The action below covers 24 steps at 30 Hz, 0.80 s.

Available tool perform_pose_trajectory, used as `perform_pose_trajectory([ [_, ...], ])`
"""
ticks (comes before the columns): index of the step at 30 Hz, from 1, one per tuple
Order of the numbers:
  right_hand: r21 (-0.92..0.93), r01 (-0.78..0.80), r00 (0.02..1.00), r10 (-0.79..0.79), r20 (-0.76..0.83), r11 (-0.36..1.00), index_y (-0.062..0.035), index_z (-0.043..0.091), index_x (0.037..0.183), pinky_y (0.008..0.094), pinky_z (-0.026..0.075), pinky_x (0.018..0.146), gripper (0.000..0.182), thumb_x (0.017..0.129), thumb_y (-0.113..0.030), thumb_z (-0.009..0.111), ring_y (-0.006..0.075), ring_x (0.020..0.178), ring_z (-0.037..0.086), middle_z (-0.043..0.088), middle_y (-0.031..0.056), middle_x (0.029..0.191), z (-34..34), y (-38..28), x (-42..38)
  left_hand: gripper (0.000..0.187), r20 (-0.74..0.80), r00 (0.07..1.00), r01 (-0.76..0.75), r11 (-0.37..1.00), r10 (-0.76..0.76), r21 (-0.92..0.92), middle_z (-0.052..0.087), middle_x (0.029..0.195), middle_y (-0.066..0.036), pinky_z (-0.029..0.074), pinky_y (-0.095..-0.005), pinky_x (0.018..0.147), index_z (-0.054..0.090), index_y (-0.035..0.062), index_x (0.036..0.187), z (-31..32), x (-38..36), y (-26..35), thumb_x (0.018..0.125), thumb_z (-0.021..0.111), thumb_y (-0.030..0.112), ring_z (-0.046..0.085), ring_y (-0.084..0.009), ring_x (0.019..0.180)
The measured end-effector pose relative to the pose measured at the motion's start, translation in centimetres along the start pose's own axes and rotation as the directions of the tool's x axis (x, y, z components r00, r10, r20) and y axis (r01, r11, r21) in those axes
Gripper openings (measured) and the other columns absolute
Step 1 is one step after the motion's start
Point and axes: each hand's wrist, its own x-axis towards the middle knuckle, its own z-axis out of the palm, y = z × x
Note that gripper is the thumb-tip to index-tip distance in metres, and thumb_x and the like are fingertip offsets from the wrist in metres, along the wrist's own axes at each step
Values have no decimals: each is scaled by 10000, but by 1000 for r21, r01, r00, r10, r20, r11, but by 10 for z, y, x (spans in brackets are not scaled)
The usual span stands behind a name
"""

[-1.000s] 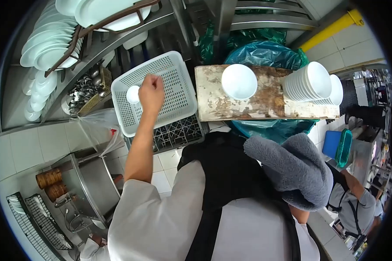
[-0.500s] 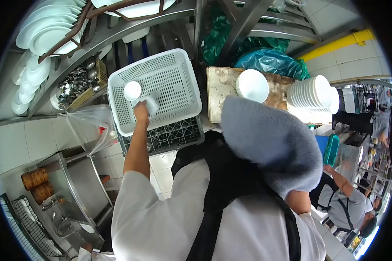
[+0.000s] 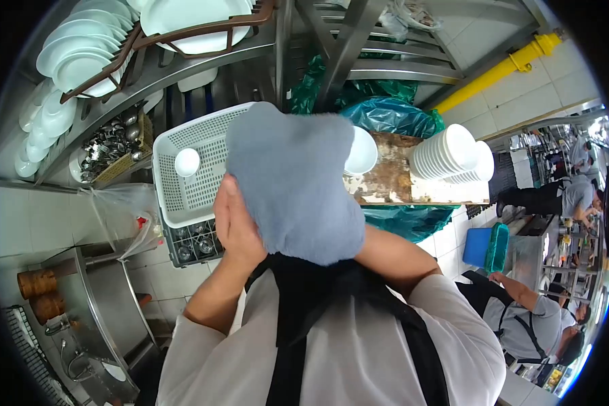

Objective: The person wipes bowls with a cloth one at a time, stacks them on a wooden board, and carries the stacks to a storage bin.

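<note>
A grey fluffy cloth [image 3: 298,183] is spread in front of my chest and covers much of the middle of the view. My left hand [image 3: 239,223] presses against its left edge, the visible fingers pointing up and some hidden behind it. Under the cloth my right hand is out of sight; only the forearm [image 3: 396,257] shows, running in from the right. Whatever lies between the hands is covered. Beyond the cloth, a white cup [image 3: 187,162] sits in a white plastic basket [image 3: 176,215].
Beneath the basket is a dark glass rack [image 3: 195,247]. A worn board [image 3: 389,166] bears a white bowl [image 3: 363,150] and stacked white bowls [image 3: 443,152]. Plates [image 3: 81,51] and a cutlery basket [image 3: 118,145] stand at left. A co-worker [image 3: 531,318] is at right.
My left hand has left the basket and come to the cloth. The cup it held is no longer visible. The cloth has moved left, to the middle, on my right arm.
</note>
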Motion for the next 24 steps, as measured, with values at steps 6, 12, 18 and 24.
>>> perform_pose_trajectory([
  [6, 772, 114, 983, 43, -180, 625, 49, 491, 1241, 392, 484, 800, 524, 760, -118, 613, 304, 954, 607, 563, 234, 1177, 21, 28, -26, 492, 358, 913, 207, 978, -198, 13, 617, 1036, -154, 473, -315, 856, 493, -105, 1192, -17, -5, 11, 998, 406, 339, 604, -215, 957],
  [12, 916, -142, 984, 151, 91, 374, 8, 481, 1202, 396, 466, 877, 545, 741, -199, 683, 373, 997, 572, 559, 213, 1095, 20, 11, -19, 413, -66, 827, 387, 652, -558, -652, 579, 871, -71, 438, -243, 694, 554, -32, 983, -3, 3, 13, 1028, 310, 298, 518, -112, 724],
  [18, 854, -152, 987, 127, 101, 497, 1, 484, 1209, 403, 452, 891, 510, 754, -166, 644, 377, 992, 572, 564, 217, 1069, 33, 8, -19, 403, -216, 927, 283, 951, -305, -128, 561, 1208, -148, 442, -337, 902, 541, 31, 1216, -14, 3, -25, 1007, 304, 280, 555, -241, 1086],
  [24, 430, 113, 937, -240, 254, 896, -19, 517, 1165, 409, 450, 840, 449, 749, -150, 623, 325, 963, 582, 576, 187, 1024, -10, -1, -8, 541, 143, 929, 370, 875, -342, -312, 449, 1312, -176, 343, -367, 1025, 447, 41, 1329, -18, -5, -25, 999, 309, 447, 449, -280, 1192],
])
